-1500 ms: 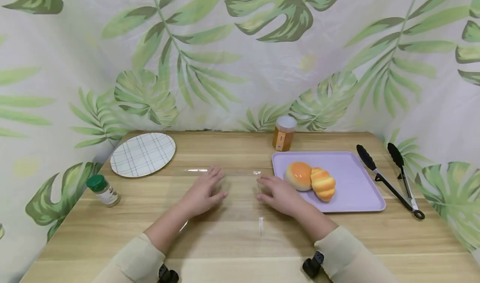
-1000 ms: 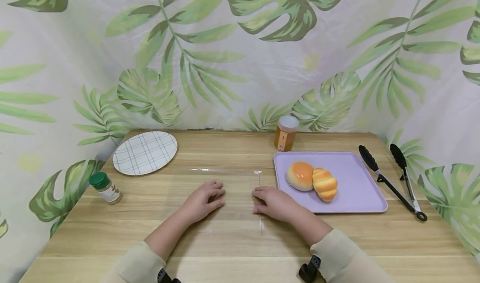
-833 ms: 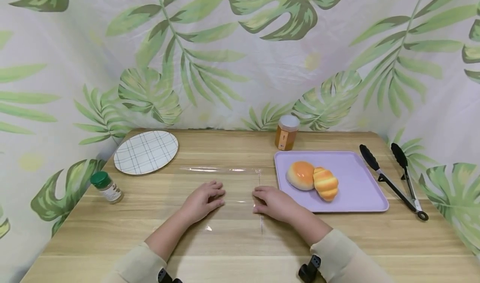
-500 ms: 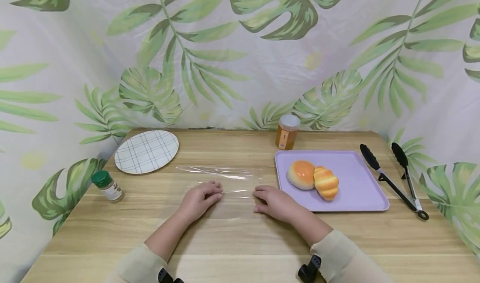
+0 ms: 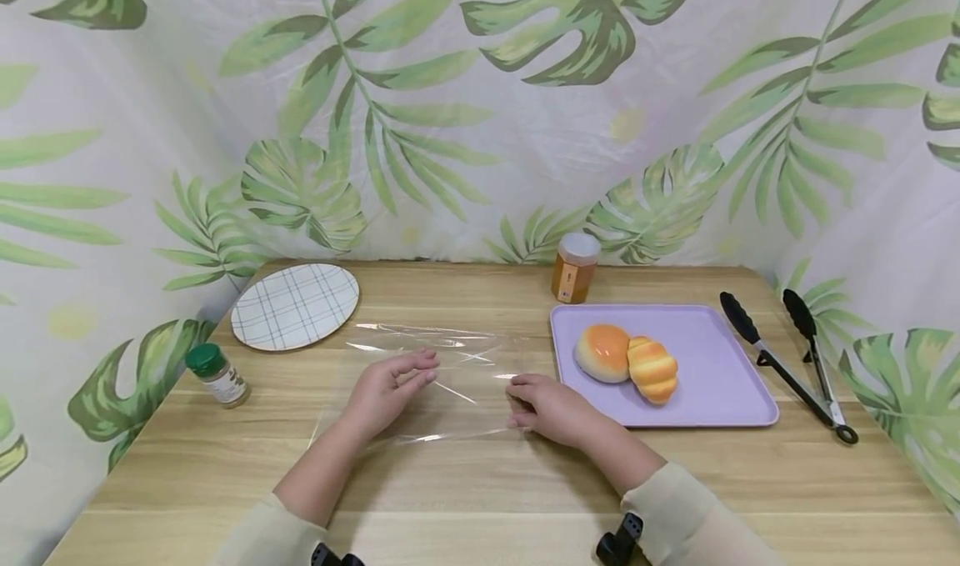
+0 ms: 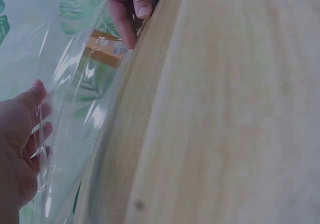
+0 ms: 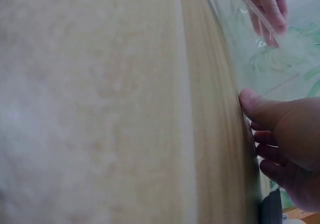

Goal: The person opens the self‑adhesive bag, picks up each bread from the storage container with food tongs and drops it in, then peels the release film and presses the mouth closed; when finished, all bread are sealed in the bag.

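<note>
Since both hands meet at mid-table, the loose items sit around the edges of the wooden table (image 5: 480,537), probably to stay out of the way. Far left: green-capped spice shaker (image 5: 219,376), upright; behind it, checked plate (image 5: 296,308).

Next, left hand (image 5: 379,396) at the left part of the clear plastic film (image 5: 453,408). Film lies between the hands, creased and shiny; might be a bag, layers hard to tell. Left hand likely props that side up, as the left wrist view shows film across its fingers, off the wood. Pose: palm inward, thumb and fingers apart, loosely curved; can't tell if anything is pinched.

Right hand (image 5: 552,411) holds the film's right edge in a narrow grip, fingers curled, presumably as the anchor. Pose: thumb nearest the body, forearm angled in from the right.

Behind it: amber jar (image 5: 575,271), pale lid, upright. Lilac tray (image 5: 720,374) carries a round bun (image 5: 602,353) and a ridged roll (image 5: 652,371), touching; tray likely keeps them off the wood. Far right: black-tipped tongs (image 5: 795,388), arms spread, just beside the tray.
</note>
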Demonstrator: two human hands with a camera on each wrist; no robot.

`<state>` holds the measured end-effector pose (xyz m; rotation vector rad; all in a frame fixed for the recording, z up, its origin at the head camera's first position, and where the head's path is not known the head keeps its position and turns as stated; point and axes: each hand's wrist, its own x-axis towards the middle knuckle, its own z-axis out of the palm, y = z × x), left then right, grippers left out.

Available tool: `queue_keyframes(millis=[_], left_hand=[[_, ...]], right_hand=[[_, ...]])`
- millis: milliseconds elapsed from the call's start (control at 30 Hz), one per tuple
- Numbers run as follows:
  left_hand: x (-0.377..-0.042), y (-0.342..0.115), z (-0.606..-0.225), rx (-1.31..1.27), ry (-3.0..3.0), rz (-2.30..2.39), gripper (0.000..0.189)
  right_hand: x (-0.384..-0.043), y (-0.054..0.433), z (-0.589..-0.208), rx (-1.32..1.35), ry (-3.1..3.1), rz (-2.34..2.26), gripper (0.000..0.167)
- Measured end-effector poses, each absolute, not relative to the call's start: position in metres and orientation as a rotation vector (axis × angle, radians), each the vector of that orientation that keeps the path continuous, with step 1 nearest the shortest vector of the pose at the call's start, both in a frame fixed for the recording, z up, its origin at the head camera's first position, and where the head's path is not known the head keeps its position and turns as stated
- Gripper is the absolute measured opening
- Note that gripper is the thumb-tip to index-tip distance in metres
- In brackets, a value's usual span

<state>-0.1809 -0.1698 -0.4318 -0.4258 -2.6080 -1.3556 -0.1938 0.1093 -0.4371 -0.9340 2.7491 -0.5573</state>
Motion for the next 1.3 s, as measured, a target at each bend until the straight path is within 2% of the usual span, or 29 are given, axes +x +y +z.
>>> queue_keyframes(millis=[300, 467, 733, 1000, 1300], left_hand=[[-0.177, -0.172, -0.436, -0.385, -2.627, -1.378, 0.023], [-0.178, -0.166, -0.444, -0.384, -2.636, -1.401, 0.023], [-0.180, -0.166, -0.449, -0.353, -2.634, -1.410, 0.026], [-0.180, -0.168, -0.451, -0.348, -2.623, -1.403, 0.026], [-0.180, -0.166, -0.454, -0.357, -2.622, -1.389, 0.024]], right_hand=[[-0.193, 0.111, -0.436, -0.912, 2.763, -0.596, 0.055], [-0.187, 0.133, -0.422, -0.842, 2.817, -0.734, 0.055], [-0.181, 0.223, -0.391, -0.524, 3.032, -0.969, 0.054], [-0.182, 0.316, -0.393, -0.174, 3.247, -0.910, 0.058], [-0.187, 0.413, -0.421, 0.380, 3.143, -0.870, 0.086]])
